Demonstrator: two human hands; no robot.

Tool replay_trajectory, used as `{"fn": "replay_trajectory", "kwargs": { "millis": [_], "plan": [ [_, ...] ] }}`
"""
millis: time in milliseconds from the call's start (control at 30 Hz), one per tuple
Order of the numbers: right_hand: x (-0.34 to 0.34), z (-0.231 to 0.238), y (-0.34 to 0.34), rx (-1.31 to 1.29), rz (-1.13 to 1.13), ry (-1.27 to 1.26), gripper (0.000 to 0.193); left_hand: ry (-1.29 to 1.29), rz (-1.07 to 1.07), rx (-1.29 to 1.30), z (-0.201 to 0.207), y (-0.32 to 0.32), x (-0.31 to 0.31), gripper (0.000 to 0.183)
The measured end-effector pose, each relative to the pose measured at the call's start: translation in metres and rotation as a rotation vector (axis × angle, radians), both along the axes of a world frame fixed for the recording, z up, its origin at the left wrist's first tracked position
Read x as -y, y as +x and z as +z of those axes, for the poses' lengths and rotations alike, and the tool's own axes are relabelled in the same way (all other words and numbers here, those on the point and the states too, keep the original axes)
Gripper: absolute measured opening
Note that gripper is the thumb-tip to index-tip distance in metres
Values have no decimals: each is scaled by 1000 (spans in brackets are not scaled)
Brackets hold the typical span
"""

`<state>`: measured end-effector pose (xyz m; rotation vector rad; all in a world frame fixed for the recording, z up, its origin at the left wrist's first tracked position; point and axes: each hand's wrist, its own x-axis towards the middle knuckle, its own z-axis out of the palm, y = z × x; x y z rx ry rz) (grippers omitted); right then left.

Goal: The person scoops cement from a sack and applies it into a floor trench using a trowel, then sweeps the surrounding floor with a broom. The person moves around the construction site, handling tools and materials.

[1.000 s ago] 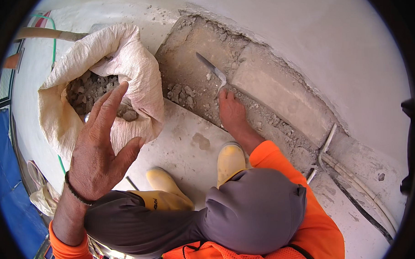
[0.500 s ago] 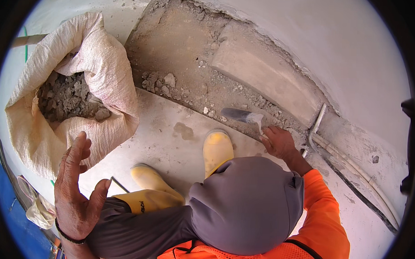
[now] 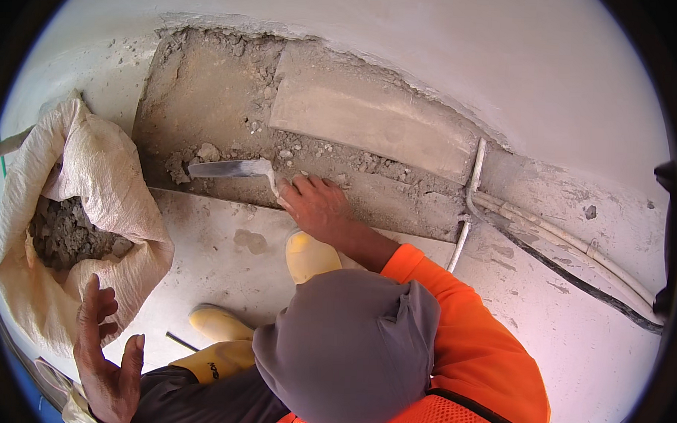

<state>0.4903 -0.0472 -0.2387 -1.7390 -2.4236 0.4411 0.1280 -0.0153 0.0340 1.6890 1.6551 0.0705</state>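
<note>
My right hand (image 3: 320, 207) is closed round the handle of a trowel (image 3: 232, 168). The trowel's grey blade points left, low over the dusty recess (image 3: 201, 95) in the floor, and its tip is close to a small heap of broken mortar lumps (image 3: 179, 167). Whitish residue coats the neck near the handle. At the lower left my left hand (image 3: 107, 379) is raised with its fingers apart, holding nothing. It is in front of a white woven sack (image 3: 123, 178), whose rolled-down mouth shows grey rubble (image 3: 73, 236) inside.
A flat slab (image 3: 371, 123) lies in the recess along the ragged wall base. To the right, pale pipes (image 3: 554, 241) and a black hose (image 3: 567, 294) run across the floor. Near my yellow boots (image 3: 311, 257) are a damp stain (image 3: 249, 241) and a thin dark rod (image 3: 181, 341).
My right hand has carried the trowel left along the recess, toward the mortar lumps. The whole view has shifted, and my left hand stays open beside the sack.
</note>
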Motion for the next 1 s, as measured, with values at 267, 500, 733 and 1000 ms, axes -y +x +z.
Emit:
{"fn": "replay_trajectory", "kwargs": {
  "millis": [267,500,733,1000],
  "plan": [
    [24,-7,17,86,-291,-278,37,-12,-49,56,-8,4,-15,81],
    [-30,-6,-46,-71,-119,-307,35,36,-8,28,-4,-3,-11,81],
    [-160,-14,-80,-115,13,-203,36,59,-30,23,-3,-9,-8,79],
    [-127,-13,-75,-98,161,-579,40,104,39,31,3,-19,-7,77]
  ]
}}
